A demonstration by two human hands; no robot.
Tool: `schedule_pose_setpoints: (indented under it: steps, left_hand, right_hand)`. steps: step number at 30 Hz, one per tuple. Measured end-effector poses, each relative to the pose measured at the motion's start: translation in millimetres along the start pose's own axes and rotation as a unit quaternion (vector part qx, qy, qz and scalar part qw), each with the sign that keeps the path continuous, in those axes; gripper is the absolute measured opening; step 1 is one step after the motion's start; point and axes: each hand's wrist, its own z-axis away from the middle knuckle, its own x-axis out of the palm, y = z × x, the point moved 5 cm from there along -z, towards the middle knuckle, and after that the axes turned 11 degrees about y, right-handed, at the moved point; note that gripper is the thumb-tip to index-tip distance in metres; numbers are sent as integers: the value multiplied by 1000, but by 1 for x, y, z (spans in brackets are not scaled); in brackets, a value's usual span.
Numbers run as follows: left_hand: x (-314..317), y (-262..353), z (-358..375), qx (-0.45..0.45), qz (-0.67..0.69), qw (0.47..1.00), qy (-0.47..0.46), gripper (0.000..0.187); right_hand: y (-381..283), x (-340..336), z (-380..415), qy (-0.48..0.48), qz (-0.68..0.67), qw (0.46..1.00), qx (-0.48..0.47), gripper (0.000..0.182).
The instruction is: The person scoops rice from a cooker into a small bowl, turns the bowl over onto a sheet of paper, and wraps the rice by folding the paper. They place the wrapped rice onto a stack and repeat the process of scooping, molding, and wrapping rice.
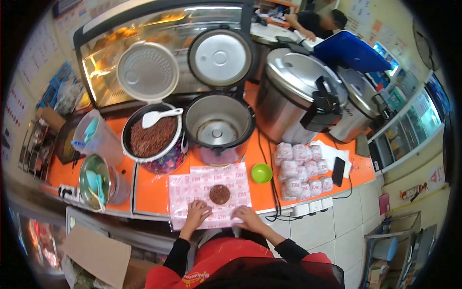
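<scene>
A round, flat mound of reddish-brown rice (220,194) lies on a sheet of pink-and-white printed wrapping paper (187,192) in front of me. My left hand (198,215) rests on the paper's near part, below and left of the rice, with its fingers loosely bent and apart. At the near right corner, my right hand (247,218) has its thumb and fingers closed on the paper's edge. Neither hand touches the rice. A lime-green bowl (262,173) sits just right of the paper.
Behind the paper stand an open pot of brown rice (153,137) with a white rice paddle (161,116), and an open cooker (218,127). Several wrapped packets (301,168) and a phone (339,171) lie right. Plastic containers (102,139) stand left. A co-worker (317,24) is behind.
</scene>
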Motion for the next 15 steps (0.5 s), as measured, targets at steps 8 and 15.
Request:
schedule_pose_setpoints:
  steps: [8, 15]
  left_hand:
    - [0, -1, -1, -7, 31, 999, 17, 12]
    - [-18, 15, -2, -44, 65, 991, -107, 35]
  right_hand:
    - [21, 7, -6, -24, -15, 1000, 6, 23]
    - [43, 8, -22, -22, -99, 989, 105, 13]
